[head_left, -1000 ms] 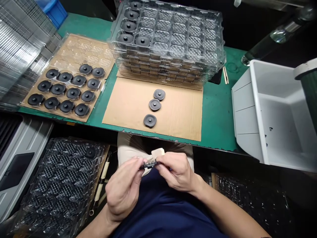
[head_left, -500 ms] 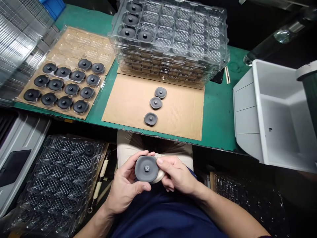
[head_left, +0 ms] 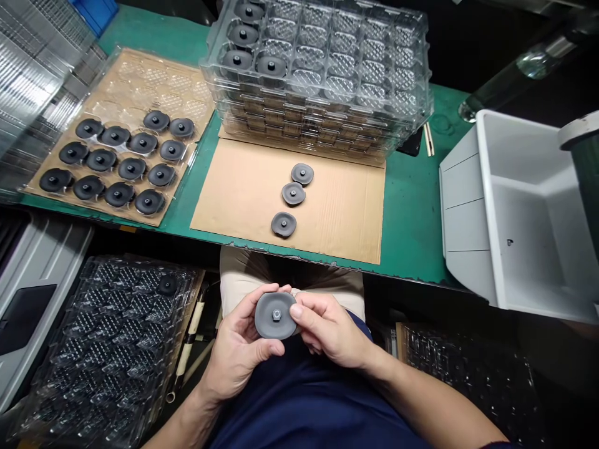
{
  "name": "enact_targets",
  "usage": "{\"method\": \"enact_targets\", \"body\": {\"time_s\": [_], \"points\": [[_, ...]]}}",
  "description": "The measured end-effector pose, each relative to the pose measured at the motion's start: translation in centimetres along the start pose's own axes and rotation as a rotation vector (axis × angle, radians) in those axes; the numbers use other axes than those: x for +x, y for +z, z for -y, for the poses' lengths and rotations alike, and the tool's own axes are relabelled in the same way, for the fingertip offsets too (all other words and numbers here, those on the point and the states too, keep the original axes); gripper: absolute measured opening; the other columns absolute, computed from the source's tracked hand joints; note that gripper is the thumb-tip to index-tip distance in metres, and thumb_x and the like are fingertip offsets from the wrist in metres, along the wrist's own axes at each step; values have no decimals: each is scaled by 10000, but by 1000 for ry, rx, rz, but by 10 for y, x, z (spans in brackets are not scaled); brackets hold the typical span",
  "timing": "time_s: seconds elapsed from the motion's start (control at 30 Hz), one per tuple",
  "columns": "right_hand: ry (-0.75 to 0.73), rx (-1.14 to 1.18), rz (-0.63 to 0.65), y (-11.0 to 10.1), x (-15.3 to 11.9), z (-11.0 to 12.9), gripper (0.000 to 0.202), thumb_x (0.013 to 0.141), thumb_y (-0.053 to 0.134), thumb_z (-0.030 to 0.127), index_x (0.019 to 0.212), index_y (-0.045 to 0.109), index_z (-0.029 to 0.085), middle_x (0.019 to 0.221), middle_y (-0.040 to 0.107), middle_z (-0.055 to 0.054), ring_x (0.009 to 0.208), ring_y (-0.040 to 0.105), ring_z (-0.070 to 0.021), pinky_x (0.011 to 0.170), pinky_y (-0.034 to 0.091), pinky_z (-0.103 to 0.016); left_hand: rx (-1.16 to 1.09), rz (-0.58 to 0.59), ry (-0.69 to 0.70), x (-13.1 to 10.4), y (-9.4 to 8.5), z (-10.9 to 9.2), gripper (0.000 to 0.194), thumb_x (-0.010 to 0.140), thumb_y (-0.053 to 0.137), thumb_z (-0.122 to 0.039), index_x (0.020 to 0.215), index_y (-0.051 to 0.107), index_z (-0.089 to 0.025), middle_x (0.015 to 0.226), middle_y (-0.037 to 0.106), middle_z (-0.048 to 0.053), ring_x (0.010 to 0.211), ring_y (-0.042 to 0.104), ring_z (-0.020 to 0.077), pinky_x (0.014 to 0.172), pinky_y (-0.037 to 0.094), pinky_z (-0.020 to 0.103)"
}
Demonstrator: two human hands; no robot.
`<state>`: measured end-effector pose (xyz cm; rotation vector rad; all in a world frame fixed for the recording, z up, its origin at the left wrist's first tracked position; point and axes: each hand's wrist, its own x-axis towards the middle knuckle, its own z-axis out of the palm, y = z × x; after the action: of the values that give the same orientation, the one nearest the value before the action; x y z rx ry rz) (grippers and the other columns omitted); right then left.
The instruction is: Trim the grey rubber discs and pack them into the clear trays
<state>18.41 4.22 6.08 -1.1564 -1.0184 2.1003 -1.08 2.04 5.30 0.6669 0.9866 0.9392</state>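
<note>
A dark grey rounded disc with a raised stud in its centre (head_left: 269,323) is held above my lap, stud side towards me. My left hand (head_left: 238,343) curls around its left side, fingers behind and thumb along the lower edge. With thumb on the front face near the rim, my right hand (head_left: 322,324) grips the disc's right edge; its other fingers are partly hidden behind. Three similar discs (head_left: 284,224) lie on a cardboard sheet (head_left: 341,212) on the green table.
Left on the table, a clear tray (head_left: 135,81) carries several discs. Stacked clear trays (head_left: 313,112) stand behind the cardboard, a few discs in the top one. A pale grey bin (head_left: 468,212) is at the right. Below the table edge sits another tray (head_left: 107,337) at the left.
My right thumb has moved left and onto the disc's face. A pale round thing that showed behind the disc is now hidden from view. The disc has shifted only slightly.
</note>
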Motion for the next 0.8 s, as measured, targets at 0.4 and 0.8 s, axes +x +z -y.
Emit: {"method": "enact_targets", "body": {"time_s": [0.4,0.8], "points": [[-138,-109,-184,24,3,-10,341,1028,500,502,1083,617,185,825,555,9,631,454,-104,552,411,-209,191,-244,171,-9,16,23,665,719,925,-202,1330,684,-306,1383,703,76,1288,653,281,1096,535,354],[-331,-389,-646,-62,21,-7,338,1050,477,466,1142,645,188,688,534,40,579,505,-113,572,439,-235,-82,-183,88,-5,2,20,728,691,953,-257,1358,661,-262,1411,679,127,1345,604,319,1115,509,373]]}}
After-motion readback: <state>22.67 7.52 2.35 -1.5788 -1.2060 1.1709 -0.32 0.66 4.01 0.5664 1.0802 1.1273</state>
